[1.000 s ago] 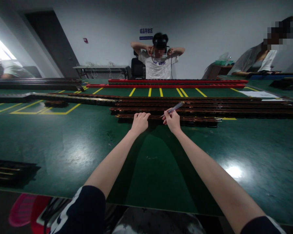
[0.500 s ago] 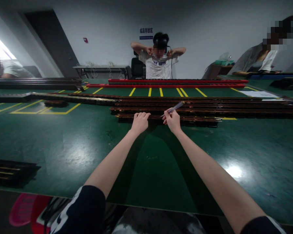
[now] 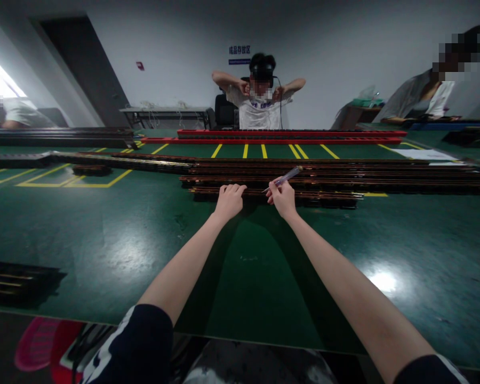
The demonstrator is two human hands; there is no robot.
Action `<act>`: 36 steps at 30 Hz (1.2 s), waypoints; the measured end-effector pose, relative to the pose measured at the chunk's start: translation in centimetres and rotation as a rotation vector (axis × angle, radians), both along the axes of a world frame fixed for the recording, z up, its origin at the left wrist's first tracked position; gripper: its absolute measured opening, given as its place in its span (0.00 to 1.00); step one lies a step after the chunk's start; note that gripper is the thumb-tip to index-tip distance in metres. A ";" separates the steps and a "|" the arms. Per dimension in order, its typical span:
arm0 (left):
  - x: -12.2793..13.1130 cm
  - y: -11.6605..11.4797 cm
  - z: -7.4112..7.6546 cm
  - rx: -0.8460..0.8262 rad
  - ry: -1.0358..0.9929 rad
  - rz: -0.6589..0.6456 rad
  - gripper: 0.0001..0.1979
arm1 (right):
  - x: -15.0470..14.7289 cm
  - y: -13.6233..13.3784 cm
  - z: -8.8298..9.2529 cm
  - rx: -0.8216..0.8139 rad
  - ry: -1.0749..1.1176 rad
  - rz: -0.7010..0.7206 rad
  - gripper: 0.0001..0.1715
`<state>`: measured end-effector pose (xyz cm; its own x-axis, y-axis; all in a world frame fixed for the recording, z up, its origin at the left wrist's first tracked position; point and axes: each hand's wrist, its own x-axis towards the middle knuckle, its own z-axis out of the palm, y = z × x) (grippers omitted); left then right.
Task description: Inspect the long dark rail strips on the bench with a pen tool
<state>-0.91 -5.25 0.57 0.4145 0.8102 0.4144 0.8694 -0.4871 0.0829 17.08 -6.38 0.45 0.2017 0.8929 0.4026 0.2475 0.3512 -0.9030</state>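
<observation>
Long dark strips with copper-coloured edges [image 3: 328,172] lie side by side in a bundle across the table. On the near strip [image 3: 328,198] rests my left hand [image 3: 230,201], its fingers bent and closed over the strip's edge. My right hand [image 3: 282,198], just to the right, is closed around a screwdriver [image 3: 290,175] with a clear handle. The screwdriver's thin shaft slants down and left, its tip at the near strips; whether it touches them I cannot tell. My palms hide part of the near strip.
The green table [image 3: 248,288] carries yellow marking lines. Red rails [image 3: 288,141] lie farther back, dark rails [image 3: 56,137] at back left, and more strips [image 3: 20,280] at near left. A person [image 3: 260,109] sits opposite with raised arms; another person [image 3: 416,98] is at the right.
My hands and the screwdriver hold their places. The person opposite has shifted their arms slightly.
</observation>
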 end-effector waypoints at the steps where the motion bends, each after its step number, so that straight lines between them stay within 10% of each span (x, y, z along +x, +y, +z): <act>1: 0.0 0.0 -0.1 0.005 0.001 -0.001 0.23 | 0.0 0.0 0.0 -0.001 -0.001 0.001 0.13; 36: 0.0 0.0 -0.2 0.016 0.003 0.001 0.24 | 0.0 0.0 0.0 -0.011 0.003 -0.009 0.15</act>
<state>-0.90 -5.21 0.37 0.4151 0.8039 0.4260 0.8699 -0.4879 0.0730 17.09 -6.35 0.47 0.2112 0.8955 0.3918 0.2483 0.3385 -0.9076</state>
